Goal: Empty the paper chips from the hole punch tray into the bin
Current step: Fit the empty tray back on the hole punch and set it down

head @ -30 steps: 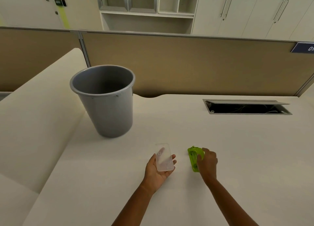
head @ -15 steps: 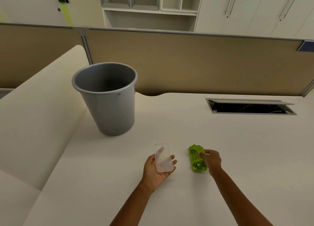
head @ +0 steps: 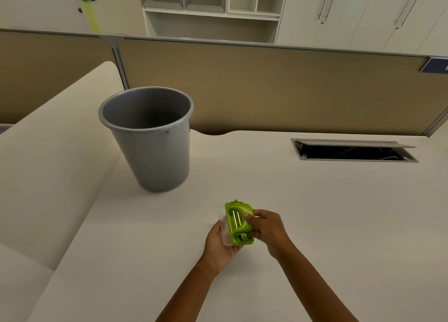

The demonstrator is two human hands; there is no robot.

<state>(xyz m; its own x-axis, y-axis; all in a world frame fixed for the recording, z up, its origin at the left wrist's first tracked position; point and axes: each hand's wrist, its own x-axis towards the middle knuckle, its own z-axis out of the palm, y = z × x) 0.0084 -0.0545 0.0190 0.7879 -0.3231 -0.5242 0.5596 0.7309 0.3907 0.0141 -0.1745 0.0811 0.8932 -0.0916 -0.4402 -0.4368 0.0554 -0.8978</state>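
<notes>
Your desk holds the grey bin, upright and well apart from your hands. Your right hand grips the green hole punch, pressing it onto the clear tray cupped in your left hand. Refitting seems underway; whether chips went in isn't visible. No readable writing.

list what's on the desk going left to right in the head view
grey bin → left hand with the clear tray → green hole punch → right hand → open cable hatch
</notes>
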